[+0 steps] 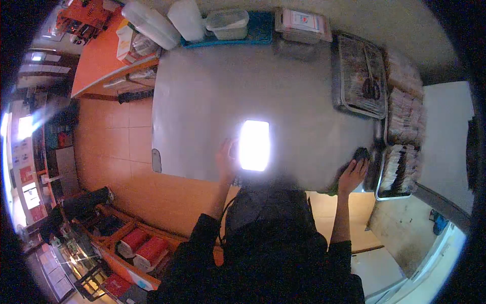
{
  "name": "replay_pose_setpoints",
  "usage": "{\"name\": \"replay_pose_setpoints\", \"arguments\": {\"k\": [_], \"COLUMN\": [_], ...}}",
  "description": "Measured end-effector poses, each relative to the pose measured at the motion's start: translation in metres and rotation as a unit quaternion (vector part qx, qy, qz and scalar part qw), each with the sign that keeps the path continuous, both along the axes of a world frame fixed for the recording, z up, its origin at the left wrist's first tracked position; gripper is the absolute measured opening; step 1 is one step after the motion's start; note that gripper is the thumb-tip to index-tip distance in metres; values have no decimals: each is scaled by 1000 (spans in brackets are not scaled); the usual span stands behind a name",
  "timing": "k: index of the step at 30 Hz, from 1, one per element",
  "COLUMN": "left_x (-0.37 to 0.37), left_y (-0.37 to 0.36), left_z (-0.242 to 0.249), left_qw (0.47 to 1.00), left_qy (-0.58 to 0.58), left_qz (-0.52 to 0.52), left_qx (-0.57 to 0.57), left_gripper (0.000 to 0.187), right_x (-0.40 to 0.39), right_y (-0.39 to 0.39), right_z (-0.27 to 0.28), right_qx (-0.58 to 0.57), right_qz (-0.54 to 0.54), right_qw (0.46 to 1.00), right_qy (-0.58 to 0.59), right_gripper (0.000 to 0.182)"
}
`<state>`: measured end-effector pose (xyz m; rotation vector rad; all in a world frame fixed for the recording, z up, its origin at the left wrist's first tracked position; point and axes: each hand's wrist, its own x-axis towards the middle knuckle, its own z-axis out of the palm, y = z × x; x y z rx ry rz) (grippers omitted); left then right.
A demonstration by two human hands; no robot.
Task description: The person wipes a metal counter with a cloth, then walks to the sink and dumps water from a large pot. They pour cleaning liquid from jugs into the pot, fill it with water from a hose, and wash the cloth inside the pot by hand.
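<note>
A bright white glowing rectangle, its surface washed out by glare, is at the front middle of the grey metal table. My left hand is against its left side, with the fingers curved and partly lost in the glare. Near the table's front right corner, my right hand rests on a small dark object, its fingers closed over it. What the dark object is cannot be made out.
Plastic tubs stand on a blue tray along the back edge. A lidded container is beside them. Metal trays with packed items line the right side. An orange counter adjoins at back left.
</note>
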<state>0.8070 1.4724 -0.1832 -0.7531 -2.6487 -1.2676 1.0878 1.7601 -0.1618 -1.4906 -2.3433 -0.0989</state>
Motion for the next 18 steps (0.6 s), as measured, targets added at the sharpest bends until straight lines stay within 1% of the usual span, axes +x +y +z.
{"name": "replay_pose_setpoints", "arguments": {"k": [3,4,6,10,13,16,18], "left_x": [3,3,4,3,2,2,3], "left_y": [5,3,0,3,1,-1,0], "left_z": [11,8,6,18,10,0,2], "left_qw": [1000,1000,996,999,998,1000,1000], "left_qy": [-2,-2,-61,-27,-17,13,-12], "left_qz": [10,11,32,9,5,-6,3], "left_qx": [2,0,-48,-43,-63,-26,-22], "left_gripper": [11,11,11,11,12,12,13], "right_x": [4,3,0,3,4,7,9], "right_y": [1,0,-1,0,2,2,2], "right_z": [-3,-2,2,-1,-6,-8,-9], "right_qx": [1,0,3,-12,-10,0,10], "right_qz": [10,11,12,7,-1,6,4], "right_qw": [1000,1000,1000,1000,1000,1000,1000], "right_qy": [6,5,24,4,-2,5,-15], "right_gripper": [41,41,40,43,43,43,44]}}
